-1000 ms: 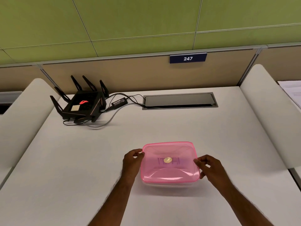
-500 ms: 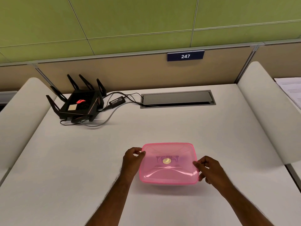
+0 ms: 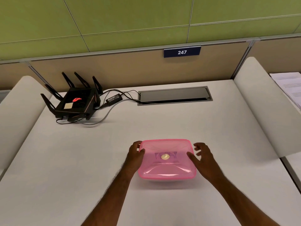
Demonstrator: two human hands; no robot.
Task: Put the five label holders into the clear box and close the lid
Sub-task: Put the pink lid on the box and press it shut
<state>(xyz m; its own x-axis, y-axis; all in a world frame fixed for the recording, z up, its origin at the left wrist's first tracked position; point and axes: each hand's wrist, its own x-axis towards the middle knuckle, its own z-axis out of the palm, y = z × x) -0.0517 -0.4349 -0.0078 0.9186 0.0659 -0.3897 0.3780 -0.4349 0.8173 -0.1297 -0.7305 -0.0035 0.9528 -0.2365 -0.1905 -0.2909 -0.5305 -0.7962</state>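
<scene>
A translucent pink lid (image 3: 166,167) sits flat on the clear box (image 3: 164,179), of which only a thin pale strip shows under the lid's front edge. Dark shapes and a round gold sticker (image 3: 165,156) show through the lid; the label holders cannot be made out clearly. My left hand (image 3: 136,156) grips the lid's left edge near the far corner, thumb on top. At the lid's right edge my right hand (image 3: 202,158) hovers with fingers spread, the thumb touching or just above the lid.
A black router (image 3: 75,102) with antennas, its power brick (image 3: 114,99) and cables lie at the far left of the white desk (image 3: 65,160). A grey cable hatch (image 3: 174,95) is set into the desk's far side. Papers (image 3: 290,85) lie on the neighbouring desk at right.
The lid has settled down onto the box. My right hand has let go of the lid's right edge and opened its fingers. My left hand keeps its hold.
</scene>
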